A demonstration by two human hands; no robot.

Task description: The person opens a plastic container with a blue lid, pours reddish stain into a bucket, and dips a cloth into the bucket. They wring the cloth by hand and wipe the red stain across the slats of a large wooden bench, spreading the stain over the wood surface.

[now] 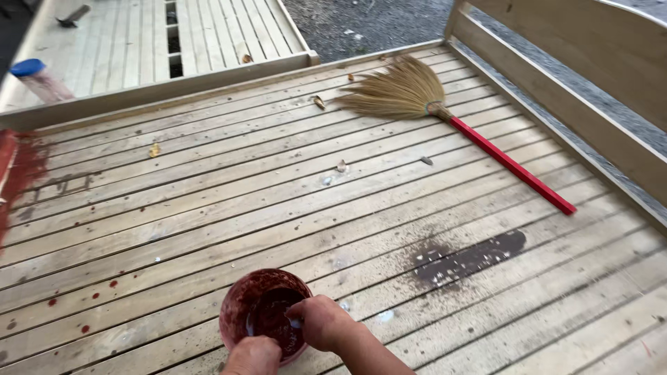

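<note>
A round bowl (258, 305), stained red and holding dark red liquid, sits on the wooden slat deck (278, 208) at the bottom centre. My left hand (253, 355) rests on the bowl's near rim and seems to grip it. My right hand (323, 323) reaches in over the right rim with its fingers closed, pinching a small pale object (296, 323) just above the liquid. What that object is cannot be made out.
A straw broom (406, 90) with a red handle (511, 163) lies at the back right. A dark wet patch (469, 260) is to the bowl's right. Red paint (21, 170) covers the left edge, with drips nearby. A wooden rail (590, 90) borders the right side.
</note>
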